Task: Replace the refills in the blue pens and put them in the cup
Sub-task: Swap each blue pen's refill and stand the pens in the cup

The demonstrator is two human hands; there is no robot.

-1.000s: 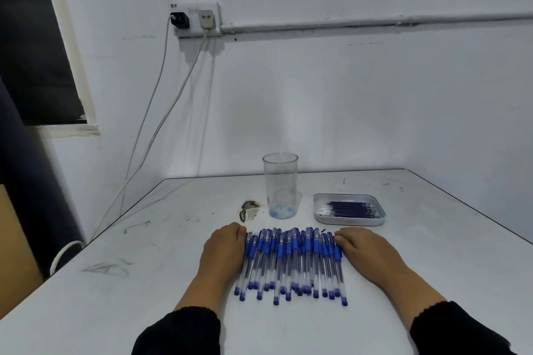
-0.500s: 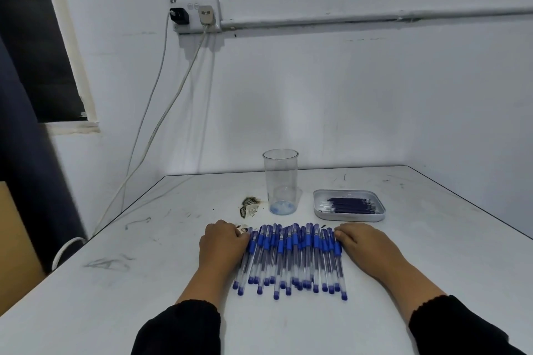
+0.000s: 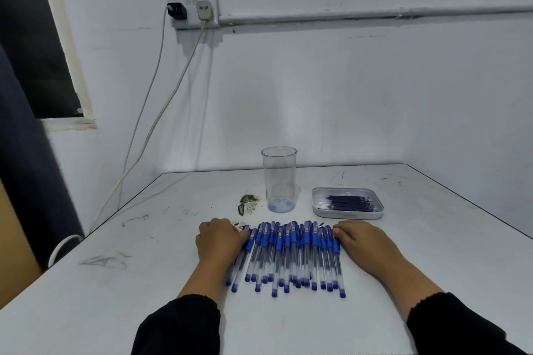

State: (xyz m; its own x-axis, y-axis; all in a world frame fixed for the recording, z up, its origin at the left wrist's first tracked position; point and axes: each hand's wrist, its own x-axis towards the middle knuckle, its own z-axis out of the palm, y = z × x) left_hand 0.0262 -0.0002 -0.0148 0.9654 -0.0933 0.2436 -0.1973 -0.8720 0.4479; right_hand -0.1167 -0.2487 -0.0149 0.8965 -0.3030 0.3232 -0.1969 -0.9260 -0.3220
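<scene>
Fingers bent slightly at the knuckles, the left hand (image 3: 220, 242) rests against the 9 o'clock edge of a row of blue pens (image 3: 288, 256), grasping nothing; the right hand (image 3: 362, 242), fingers relaxed and flat, touches the row's 3 o'clock edge. The pens lie side by side on the white table (image 3: 115, 282), caps toward 12 o'clock. At 12 o'clock from the row a clear plastic cup (image 3: 279, 179) stands upright, holding no pens. At 2 o'clock a shallow tray (image 3: 347, 212) holds dark refills (image 3: 349, 201). Black sleeves (image 3: 178, 326) cover both forearms. On the wall, at 11 o'clock, two chargers sit in a socket (image 3: 192, 10).
</scene>
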